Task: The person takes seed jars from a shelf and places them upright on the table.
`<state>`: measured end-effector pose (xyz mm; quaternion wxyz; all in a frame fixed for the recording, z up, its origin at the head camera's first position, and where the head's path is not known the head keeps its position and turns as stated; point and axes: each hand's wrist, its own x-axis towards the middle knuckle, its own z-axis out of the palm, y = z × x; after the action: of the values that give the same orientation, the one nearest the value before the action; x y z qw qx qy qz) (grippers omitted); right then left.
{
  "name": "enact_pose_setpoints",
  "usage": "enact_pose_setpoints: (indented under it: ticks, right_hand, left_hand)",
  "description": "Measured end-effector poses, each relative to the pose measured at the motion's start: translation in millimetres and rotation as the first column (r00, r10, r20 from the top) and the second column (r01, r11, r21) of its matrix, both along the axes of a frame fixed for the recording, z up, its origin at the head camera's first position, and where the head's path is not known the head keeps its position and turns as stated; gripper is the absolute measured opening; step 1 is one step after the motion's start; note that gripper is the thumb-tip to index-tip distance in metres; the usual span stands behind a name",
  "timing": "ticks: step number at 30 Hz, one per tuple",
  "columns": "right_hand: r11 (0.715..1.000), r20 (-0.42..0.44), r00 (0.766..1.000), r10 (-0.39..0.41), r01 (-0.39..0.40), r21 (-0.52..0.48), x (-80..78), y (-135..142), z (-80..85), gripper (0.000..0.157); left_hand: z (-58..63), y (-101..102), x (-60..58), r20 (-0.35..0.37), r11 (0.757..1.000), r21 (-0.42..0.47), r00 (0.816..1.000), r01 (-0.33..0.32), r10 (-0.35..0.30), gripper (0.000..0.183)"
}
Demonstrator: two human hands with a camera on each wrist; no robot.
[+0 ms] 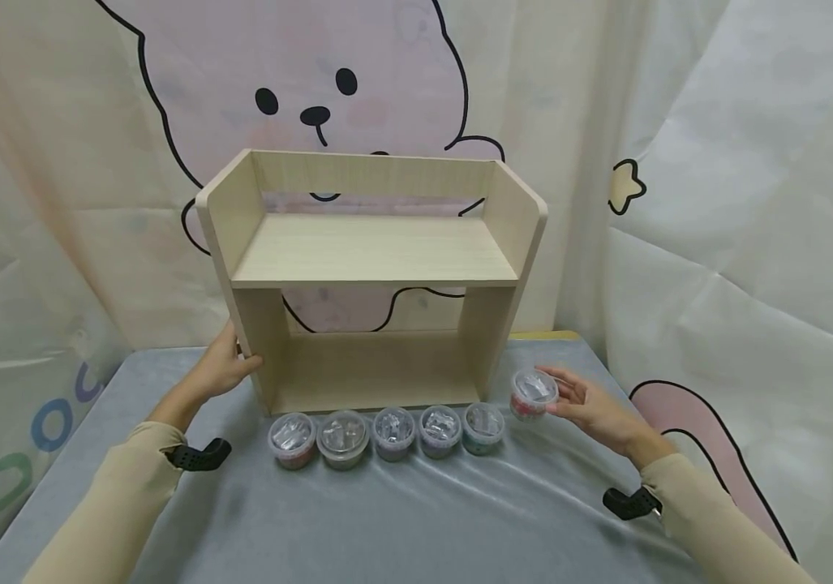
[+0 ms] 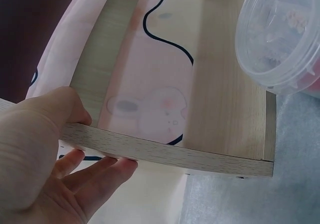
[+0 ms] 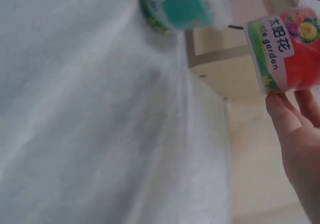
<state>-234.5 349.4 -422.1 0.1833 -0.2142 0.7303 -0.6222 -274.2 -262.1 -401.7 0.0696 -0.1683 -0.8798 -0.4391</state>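
A pale wooden two-tier shelf [image 1: 375, 250] stands on the cloth-covered table. My left hand [image 1: 222, 365] grips the edge of its left side panel, with the thumb on the inner side and fingers outside, as the left wrist view shows. At the shelf's right, my right hand [image 1: 591, 405] holds a small clear-lidded plastic cup [image 1: 534, 392]. That cup [image 3: 287, 49] has a red label with flowers and the words "little garden". Along the shelf's front stands a row of several similar cups [image 1: 343, 438]; the one nearest my right hand is a green-labelled cup [image 3: 175, 6].
The table [image 1: 401, 519] bears a wrinkled grey-blue cloth. Behind it and at both sides hang curtains [image 1: 562, 97] with cartoon drawings. A strip of yellow edge [image 1: 546, 335] shows at the table's back right.
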Motion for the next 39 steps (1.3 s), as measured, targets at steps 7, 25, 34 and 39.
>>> enact_pose_setpoints:
  ticks: [7, 25, 34, 39]
  right_hand:
    - [1.0, 0.068, 0.998, 0.018, -0.016, -0.022, -2.4, 9.2, -21.7, 0.068]
    - [0.998, 0.143, 0.989, 0.033, -0.025, -0.058, -8.8, 10.9, -58.0, 0.062]
    - [0.995, 0.124, 0.99, 0.073, -0.065, -0.069, -5.9, 9.7, -65.5, 0.062]
    - [0.997, 0.129, 0.989, 0.067, -0.06, -0.056, -5.3, 9.5, -68.2, 0.061]
  left_hand:
    - [2.0, -0.3, -0.5, 0.001, 1.0, -0.004, 1.0, -0.002, 0.002, 0.089]
    - [1.7, 0.1, -2.2, 0.025, 1.0, 0.012, 1.0, 0.005, -0.005, 0.089]
    - [0.5, 1.7, -2.0, 0.008, 0.999, 0.035, 1.0, 0.018, -0.018, 0.089]
    - [0.0, 1.8, -2.0, 0.0, 0.999, 0.048, 1.0, 0.023, -0.023, 0.09]
